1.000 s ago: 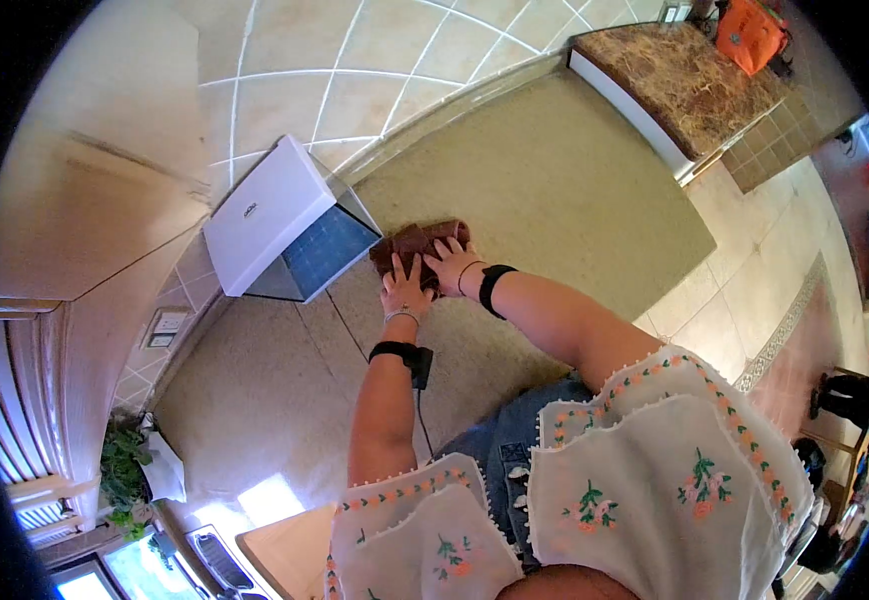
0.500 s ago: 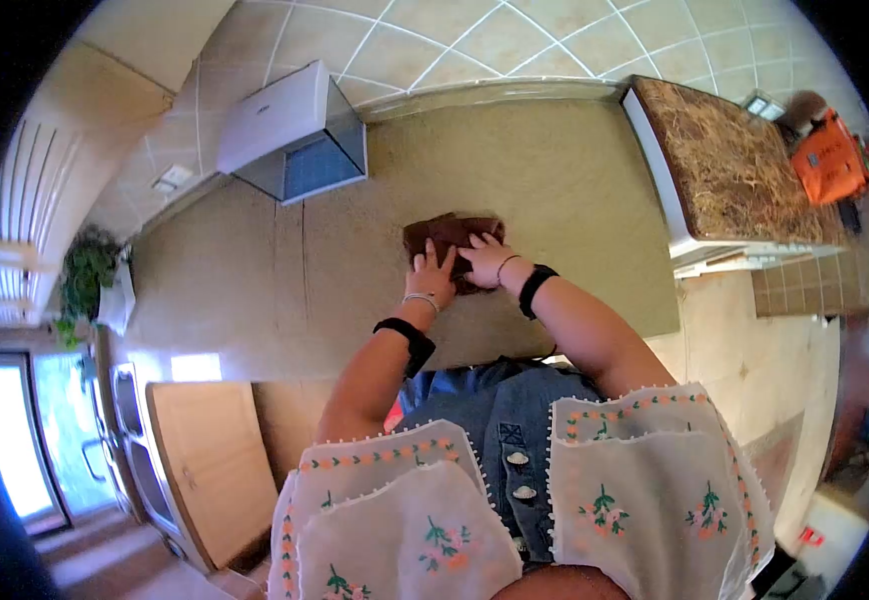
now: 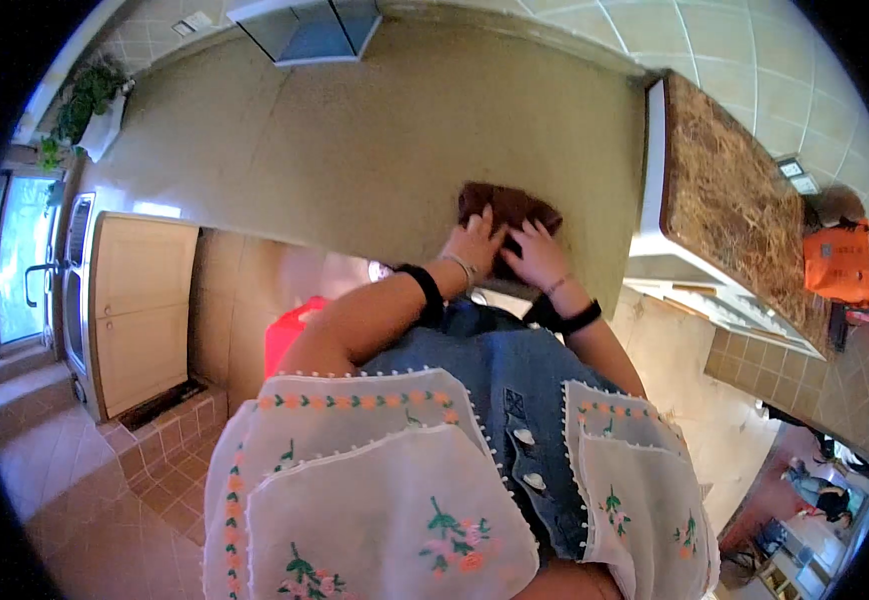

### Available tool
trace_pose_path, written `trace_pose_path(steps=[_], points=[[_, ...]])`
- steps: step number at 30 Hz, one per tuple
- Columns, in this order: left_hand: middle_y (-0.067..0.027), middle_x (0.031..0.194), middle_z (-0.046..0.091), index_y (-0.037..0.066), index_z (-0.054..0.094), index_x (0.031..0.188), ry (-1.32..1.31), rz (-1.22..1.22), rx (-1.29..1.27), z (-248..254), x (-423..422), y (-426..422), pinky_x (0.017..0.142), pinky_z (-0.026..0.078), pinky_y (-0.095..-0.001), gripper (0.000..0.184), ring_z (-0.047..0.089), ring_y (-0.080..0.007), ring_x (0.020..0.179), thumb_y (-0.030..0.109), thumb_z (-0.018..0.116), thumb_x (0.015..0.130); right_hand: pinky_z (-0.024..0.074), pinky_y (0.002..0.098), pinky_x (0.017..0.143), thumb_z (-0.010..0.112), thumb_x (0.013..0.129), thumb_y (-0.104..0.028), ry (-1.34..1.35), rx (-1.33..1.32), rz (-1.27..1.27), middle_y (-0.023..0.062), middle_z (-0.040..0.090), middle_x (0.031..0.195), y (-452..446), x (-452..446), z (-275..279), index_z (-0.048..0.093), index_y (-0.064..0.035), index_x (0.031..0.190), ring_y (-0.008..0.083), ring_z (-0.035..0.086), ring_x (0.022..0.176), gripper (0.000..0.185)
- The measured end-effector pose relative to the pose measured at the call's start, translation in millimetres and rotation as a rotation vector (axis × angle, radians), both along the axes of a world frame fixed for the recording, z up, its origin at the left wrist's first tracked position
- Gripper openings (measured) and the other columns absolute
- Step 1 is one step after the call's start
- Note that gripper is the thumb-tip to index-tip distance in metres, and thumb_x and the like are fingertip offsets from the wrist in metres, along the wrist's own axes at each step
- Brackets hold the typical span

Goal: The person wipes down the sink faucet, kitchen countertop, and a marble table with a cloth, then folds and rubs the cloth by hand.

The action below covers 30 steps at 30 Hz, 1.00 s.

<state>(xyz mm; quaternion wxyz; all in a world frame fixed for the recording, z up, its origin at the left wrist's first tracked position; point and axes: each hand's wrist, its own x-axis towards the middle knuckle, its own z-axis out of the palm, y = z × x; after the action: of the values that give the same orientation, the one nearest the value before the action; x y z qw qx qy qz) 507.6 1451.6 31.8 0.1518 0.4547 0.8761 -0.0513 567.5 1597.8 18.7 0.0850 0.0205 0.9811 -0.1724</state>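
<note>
A folded dark brown cloth (image 3: 508, 197) lies on the greenish-brown countertop (image 3: 375, 130), close to its front edge. My left hand (image 3: 475, 245) presses on the cloth's left part, fingers stretched forward and spread. Beside it, my right hand (image 3: 537, 258) rests on the right part, its fingers also spread and laid on the fabric. The two hands are nearly touching. Part of the cloth is hidden under them. Dark bands circle both wrists.
A raised brown marbled counter (image 3: 725, 170) stands on the right, with an orange bag (image 3: 841, 262) on it. A glass-fronted box (image 3: 315, 35) sits at the back. Potted greenery (image 3: 90, 95) is at the far left. Something red (image 3: 290, 332) shows below the counter edge.
Both hands and the cloth have moved right and nearer my body, toward the counter's front edge. My view has shifted, so the back box sits higher and the red thing shows more.
</note>
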Motion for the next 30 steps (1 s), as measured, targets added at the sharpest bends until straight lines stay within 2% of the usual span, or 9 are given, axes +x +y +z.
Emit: trace_pose_path(steps=[1, 3, 8, 10, 11, 16, 19, 28, 30], points=[[-0.022, 0.142, 0.017, 0.015, 0.026, 0.138, -0.014, -0.003, -0.01, -2.1, 0.9, -3.5, 0.083, 0.045, -0.0384, 0.065, 0.041, -0.0317, 0.115, 0.024, 0.053, 0.08, 0.0328, 0.0443, 0.099, 0.053, 0.079, -0.04, -0.055, 0.026, 0.009, 0.0189, 0.046, 0.123, -4.4, -3.8, 11.2, 0.053, -0.0078, 0.116, 0.0404, 0.037, 0.118, 0.049], [-0.0183, 0.144, 0.016, 0.021, 0.025, 0.138, -0.021, 0.019, 0.093, 0.8, -0.5, -9.6, 0.085, 0.044, -0.0392, 0.067, 0.039, -0.0316, 0.117, 0.024, 0.055, 0.079, 0.0335, 0.0454, 0.098, 0.052, 0.079, -0.04, -0.11, 0.039, 0.013, 0.0186, 0.048, 0.121, -3.0, -8.5, 10.7, 0.054, -0.0081, 0.115, 0.0404, 0.038, 0.117, 0.048], [-0.0166, 0.142, 0.02, 0.024, 0.027, 0.137, 0.013, 0.035, 0.101, 0.5, 6.9, -14.1, 0.089, 0.043, -0.0403, 0.065, 0.039, -0.0324, 0.117, 0.023, 0.056, 0.079, 0.0338, 0.0483, 0.096, 0.052, 0.08, -0.039, 0.001, 0.05, -0.025, 0.0172, 0.046, 0.123, -7.3, -0.4, 8.5, 0.056, -0.0093, 0.113, 0.039, 0.038, 0.119, 0.045], [-0.0149, 0.142, 0.023, 0.024, 0.03, 0.136, 0.017, 0.03, 0.131, -2.3, 1.1, -15.9, 0.091, 0.043, -0.0397, 0.063, 0.04, -0.0324, 0.115, 0.019, 0.055, 0.079, 0.034, 0.0478, 0.095, 0.053, 0.079, -0.039, -0.04, 0.038, -0.051, 0.0169, 0.045, 0.124, -14.0, 0.5, 12.2, 0.055, -0.0104, 0.115, 0.0381, 0.036, 0.12, 0.046], [-0.0136, 0.142, 0.024, 0.023, 0.034, 0.134, 0.014, 0.014, 0.139, -5.2, -3.9, -17.9, 0.092, 0.042, -0.0392, 0.062, 0.041, -0.0324, 0.115, 0.012, 0.054, 0.077, 0.0338, 0.0483, 0.095, 0.053, 0.079, -0.039, -0.035, 0.055, -0.047, 0.0168, 0.044, 0.125, -16.9, 1.0, 10.5, 0.054, -0.0107, 0.116, 0.0378, 0.036, 0.12, 0.047], [-0.0114, 0.141, 0.026, 0.024, 0.036, 0.133, 0.008, -0.11, 0.133, -6.7, -31.7, -42.5, 0.091, 0.043, -0.0391, 0.065, 0.043, -0.0331, 0.113, 0.004, 0.053, 0.074, 0.032, 0.0505, 0.095, 0.056, 0.078, -0.039, -0.054, 0.097, -0.048, 0.0163, 0.043, 0.126, -45.5, -1.9, 14.7, 0.048, -0.0117, 0.122, 0.038, 0.035, 0.121, 0.052], [-0.0075, 0.14, 0.029, 0.027, 0.04, 0.13, 0.015, -0.025, 0.17, -10.4, -39.4, -64.5, 0.091, 0.043, -0.0386, 0.062, 0.045, -0.0327, 0.11, 0.003, 0.053, 0.074, 0.0313, 0.0496, 0.096, 0.057, 0.077, -0.039, -0.035, 0.101, -0.035, 0.0174, 0.041, 0.128, -68.1, -5.8, 16.2, 0.046, -0.0107, 0.123, 0.0383, 0.034, 0.121, 0.055], [-0.0061, 0.139, 0.03, 0.028, 0.043, 0.128, 0.024, 0.12, 0.192, -6.8, -61.1, -165.4, 0.09, 0.043, -0.0395, 0.057, 0.043, -0.0296, 0.112, 0.005, 0.052, 0.076, 0.0274, 0.0508, 0.098, 0.052, 0.078, -0.031, -0.12, 0.076, 0.102, 0.0188, 0.034, 0.134, -156.0, -47.9, 19.2, 0.042, -0.01, 0.128, 0.0388, 0.03, 0.124, 0.055], [-0.0064, 0.14, 0.03, 0.027, 0.042, 0.128, 0.006, 0.161, 0.192, -4.8, -64.6, -186.0, 0.093, 0.041, -0.04, 0.057, 0.042, -0.0321, 0.113, 0.003, 0.051, 0.077, 0.0276, 0.0511, 0.098, 0.053, 0.078, -0.031, -0.102, 0.095, 0.105, 0.0186, 0.035, 0.134, -177.3, -56.2, 17.7, 0.043, -0.0102, 0.127, 0.0383, 0.03, 0.124, 0.055]])
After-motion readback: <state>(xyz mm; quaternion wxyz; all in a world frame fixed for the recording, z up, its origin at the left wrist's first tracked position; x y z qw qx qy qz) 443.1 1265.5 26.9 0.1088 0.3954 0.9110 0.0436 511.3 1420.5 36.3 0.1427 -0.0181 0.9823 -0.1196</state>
